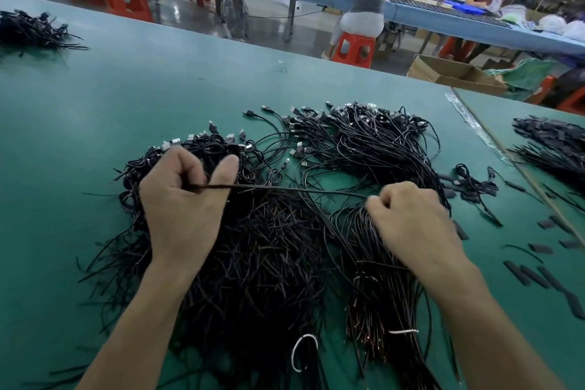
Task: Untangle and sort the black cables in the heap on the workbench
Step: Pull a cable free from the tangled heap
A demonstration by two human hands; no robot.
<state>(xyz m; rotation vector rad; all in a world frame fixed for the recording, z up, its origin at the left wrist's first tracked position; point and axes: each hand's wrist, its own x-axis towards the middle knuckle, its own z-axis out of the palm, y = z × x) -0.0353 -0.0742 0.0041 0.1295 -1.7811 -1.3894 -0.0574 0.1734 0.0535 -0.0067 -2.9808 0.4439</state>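
Note:
A big heap of black cables [262, 247] with USB plugs at the far ends lies on the green workbench [126, 98]. My left hand [180, 199] is closed on one black cable [285, 189], which stretches taut to the right. My right hand [411, 218] pinches the same cable's other stretch over a gathered bundle [380, 288] of straightened cables. That bundle runs toward the near edge, with a white tie [403, 331] around it. A second tangle with plugs [364, 136] lies farther back.
More cable piles lie at the far left [28, 30] and on the bench at right [550, 149]. Short black sleeves [538, 275] are scattered near my right arm. A loose white tie loop [304, 351] lies in front. Two people sit at a blue bench behind, red stools around.

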